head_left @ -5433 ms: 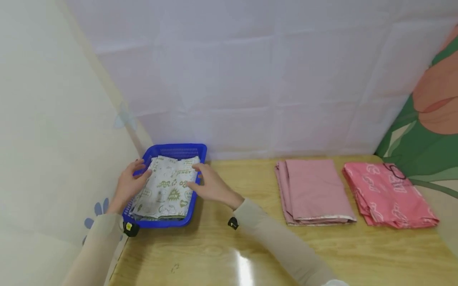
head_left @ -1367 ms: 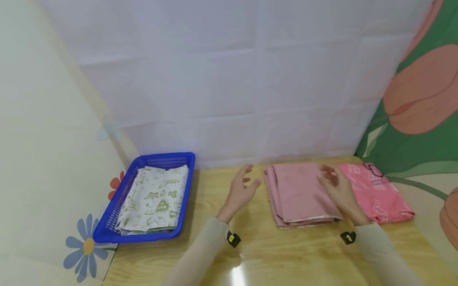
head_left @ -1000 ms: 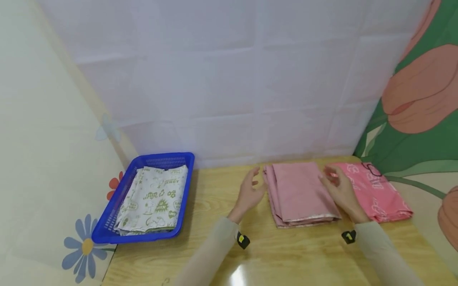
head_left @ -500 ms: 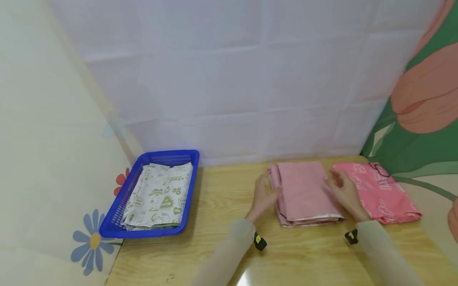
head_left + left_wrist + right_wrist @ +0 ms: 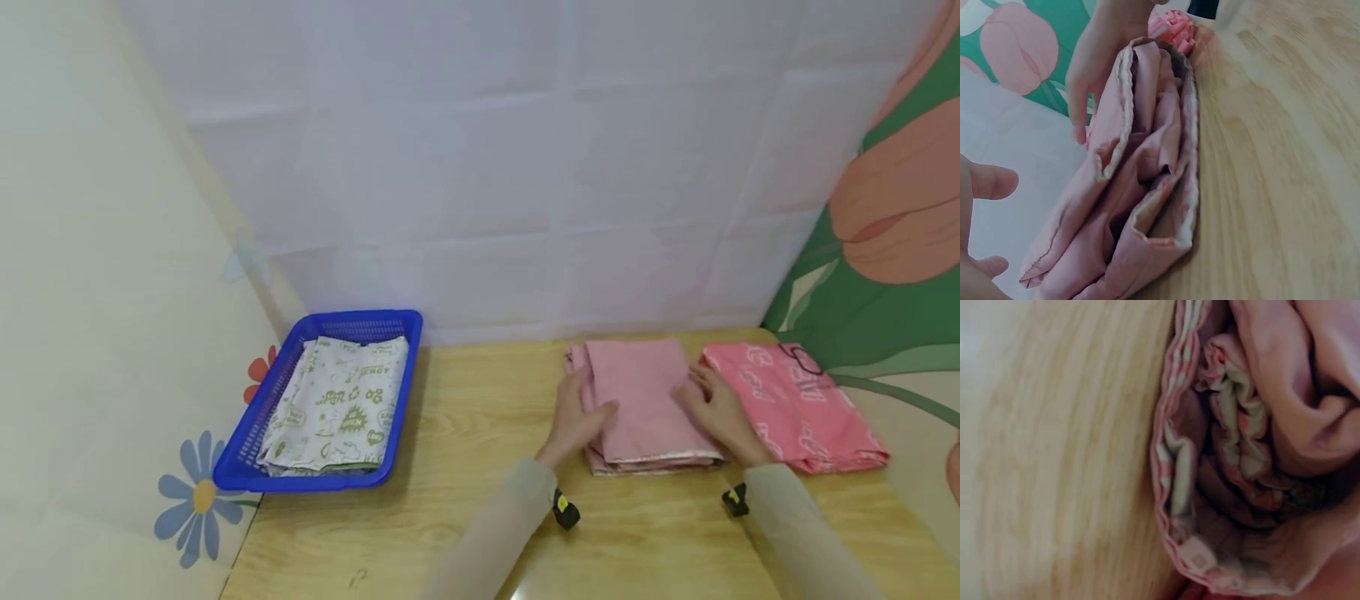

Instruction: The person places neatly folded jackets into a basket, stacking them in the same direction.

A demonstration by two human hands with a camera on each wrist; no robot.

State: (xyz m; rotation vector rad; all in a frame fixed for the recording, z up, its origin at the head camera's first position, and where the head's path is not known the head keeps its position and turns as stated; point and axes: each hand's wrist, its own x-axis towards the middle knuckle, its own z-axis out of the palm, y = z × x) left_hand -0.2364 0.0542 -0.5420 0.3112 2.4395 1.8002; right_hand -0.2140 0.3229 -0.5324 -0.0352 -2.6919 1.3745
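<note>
Folded dusty-pink cloth [image 5: 647, 404] noted on wood-grain tabletop [image 5: 465, 417], between blue mesh basket [image 5: 303, 483] (w/ white green-printed cloth [image 5: 341, 408] inside) and coral-pink patterned cloth [image 5: 798, 408]. L hand [image 5: 573, 422] placed at L side of dusty-pink cloth, thumb toward top face; digits seen spread in L wrist view, no pinch observed. R hand [image 5: 722, 415] placed at R side, thumb and fingers apart; firm contact can't be confirmed. Hem side is turned to the person; layers gape loosely there, per both wrist views.

Step in hand judged to be a two-handed grasp. Rec.: fingertips to be slid under bottommost layer both sides, thumbs laid flat on top, pressure kept even. Side squeeze alone to be avoided, as inner folds may slip/bunch. Coral-pink patterned cloth to be kept clear of R knuckles.
</note>
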